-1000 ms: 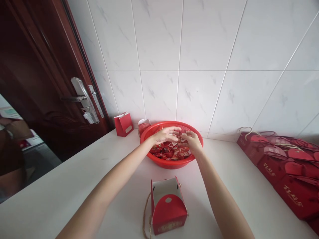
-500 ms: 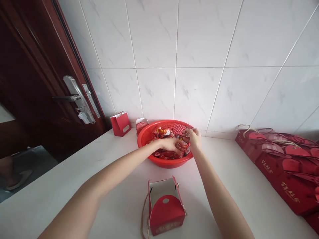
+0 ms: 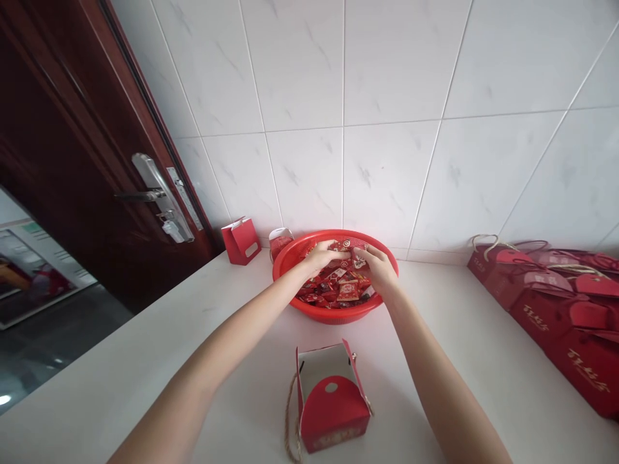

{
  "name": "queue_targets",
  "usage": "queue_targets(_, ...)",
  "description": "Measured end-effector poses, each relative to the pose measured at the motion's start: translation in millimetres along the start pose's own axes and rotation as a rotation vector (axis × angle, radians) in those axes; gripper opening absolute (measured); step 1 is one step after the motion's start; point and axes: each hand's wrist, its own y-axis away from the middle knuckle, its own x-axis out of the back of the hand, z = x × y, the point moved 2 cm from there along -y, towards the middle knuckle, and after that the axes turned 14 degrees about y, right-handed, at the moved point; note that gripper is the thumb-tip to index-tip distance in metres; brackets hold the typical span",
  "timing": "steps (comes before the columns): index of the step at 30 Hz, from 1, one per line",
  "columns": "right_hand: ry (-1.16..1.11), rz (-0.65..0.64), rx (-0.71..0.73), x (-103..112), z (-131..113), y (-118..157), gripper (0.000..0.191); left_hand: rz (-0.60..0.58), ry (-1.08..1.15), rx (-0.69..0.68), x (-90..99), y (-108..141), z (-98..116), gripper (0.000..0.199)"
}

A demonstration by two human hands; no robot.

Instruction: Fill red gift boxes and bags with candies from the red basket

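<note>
A red plastic basket [image 3: 333,316] with perforated walls holds many small wrapped candies [image 3: 348,290], mostly red. Both of my hands are inside its rim. My right hand [image 3: 381,269], at the right side, has its fingers closed on a red packet with white print [image 3: 359,258]. Over the candies at the back left is my left hand [image 3: 319,259], its fingers stretched out and apart, with no item visible in its grasp. Nearer to me stands an open red gift box [image 3: 333,412] with a white inside, a rounded front flap and a rope handle.
Rows of closed red gift boxes [image 3: 546,322] with rope handles line the right side. By the tiled wall stand a small red box [image 3: 242,241] and another red box [image 3: 280,241], partly behind the basket. A dark wooden door [image 3: 97,129] is at left.
My left hand has moved up and back from the middle of the candies, uncovering them. My right hand still holds the packet. The view has shifted slightly.
</note>
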Motion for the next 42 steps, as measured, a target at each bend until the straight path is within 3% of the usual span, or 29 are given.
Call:
queue_targets(4, -0.026, -0.101, 0.031, -0.4, -1.3, 0.8, 0.03, -0.02, 0.138, -0.018, -2.3, 3.3, 2.6, 0.042)
queue_targets(7, 0.002, -0.1, 0.044, 0.8, -0.5, 0.8, 0.031, 0.017, 0.16, 0.008, -1.6, 2.3, 3.3, 0.043)
queue_targets(15, 0.207, -0.146, 0.091, -0.8, -1.1, 6.9, 0.035, 0.1, 0.004, -0.084, 4.3, -2.2, -2.0, 0.05)
queue_targets(19, 0.223, -0.127, 0.154, -1.9, -3.8, 9.7, 0.035, 0.127, 0.025, -0.118, 4.1, -1.4, 0.2, 0.044)
queue_targets(26, 0.177, -0.098, 0.178, -1.1, -3.5, 9.0, 0.038, 0.11, 0.147, -0.051, 3.7, -2.2, 3.7, 0.038)
queue_targets(31, 0.098, -0.046, 0.126, 1.6, -3.2, 5.9, 0.032, 0.052, 0.118, -0.048, 4.3, -3.5, 1.9, 0.036)
queue_targets(37, 0.095, -0.048, 0.073, 0.9, -3.1, 5.5, 0.03, -0.029, -0.073, -0.049, 20.2, -3.9, 8.7, 0.046)
queue_targets(42, 0.109, 0.051, 0.067, 2.4, -3.2, 6.7, 0.029, -0.094, -0.701, 0.106, 60.1, 12.6, 32.0, 0.054)
